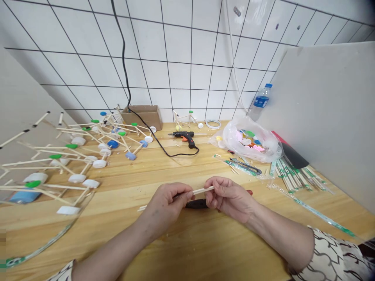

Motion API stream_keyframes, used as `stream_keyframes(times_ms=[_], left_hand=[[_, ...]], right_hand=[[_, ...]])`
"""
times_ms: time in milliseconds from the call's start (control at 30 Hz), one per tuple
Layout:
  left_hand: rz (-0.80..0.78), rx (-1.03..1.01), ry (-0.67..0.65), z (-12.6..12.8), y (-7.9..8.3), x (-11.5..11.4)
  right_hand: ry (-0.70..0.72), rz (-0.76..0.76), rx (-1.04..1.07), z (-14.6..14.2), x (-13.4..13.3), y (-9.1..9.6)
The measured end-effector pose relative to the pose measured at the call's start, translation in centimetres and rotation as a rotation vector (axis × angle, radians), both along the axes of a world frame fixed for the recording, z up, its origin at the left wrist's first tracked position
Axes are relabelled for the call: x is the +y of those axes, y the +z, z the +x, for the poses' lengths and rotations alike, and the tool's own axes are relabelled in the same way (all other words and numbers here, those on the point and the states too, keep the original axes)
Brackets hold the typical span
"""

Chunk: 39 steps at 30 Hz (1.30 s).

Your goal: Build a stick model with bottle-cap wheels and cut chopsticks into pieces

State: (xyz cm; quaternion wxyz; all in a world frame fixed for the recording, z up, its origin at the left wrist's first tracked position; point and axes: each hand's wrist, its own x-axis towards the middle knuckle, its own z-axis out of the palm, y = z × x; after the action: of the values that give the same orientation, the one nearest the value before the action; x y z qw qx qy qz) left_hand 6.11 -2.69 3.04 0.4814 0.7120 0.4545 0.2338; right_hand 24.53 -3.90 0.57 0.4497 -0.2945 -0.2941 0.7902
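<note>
My left hand [168, 201] and my right hand [227, 197] meet low over the wooden table [187, 242], both closed on one thin wooden stick [202, 190] held crosswise between them. The stick's left end pokes out past my left hand at the table surface. A dark handled tool [197, 203] lies on the table just under my hands, partly hidden by them.
Stick-and-bottle-cap structures [88, 152] fill the left side. A black glue gun [185, 136] with its cable lies at the back centre beside a cardboard box [143, 115]. A plastic bag of caps [252, 142], scissors [244, 166], chopstick packs [293, 175] and a water bottle [260, 102] stand right.
</note>
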Motion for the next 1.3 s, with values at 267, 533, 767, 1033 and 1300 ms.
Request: stream_keyframes(times_ms=[267,533,767,1033,1300], left_hand=[[-0.026,-0.014,0.032,0.0,0.1,0.2],[-0.026,-0.016,0.003,0.1,0.1,0.1],[-0.009,-0.009,0.016,0.1,0.2,0.0],[-0.061,-0.041,0.060,0.0,0.1,0.1],[-0.009,-0.011,0.064,0.2,0.2,-0.1]], right_hand=[[0.005,-0.061,0.024,-0.1,0.1,0.5],[-0.023,-0.009,-0.024,-0.1,0.0,0.2],[-0.020,0.005,-0.044,0.0,0.1,0.1],[-0.054,0.073,-0.149,0.4,0.1,1.2],[-0.177,0.255,-0.509,0.3,-0.4,0.7]])
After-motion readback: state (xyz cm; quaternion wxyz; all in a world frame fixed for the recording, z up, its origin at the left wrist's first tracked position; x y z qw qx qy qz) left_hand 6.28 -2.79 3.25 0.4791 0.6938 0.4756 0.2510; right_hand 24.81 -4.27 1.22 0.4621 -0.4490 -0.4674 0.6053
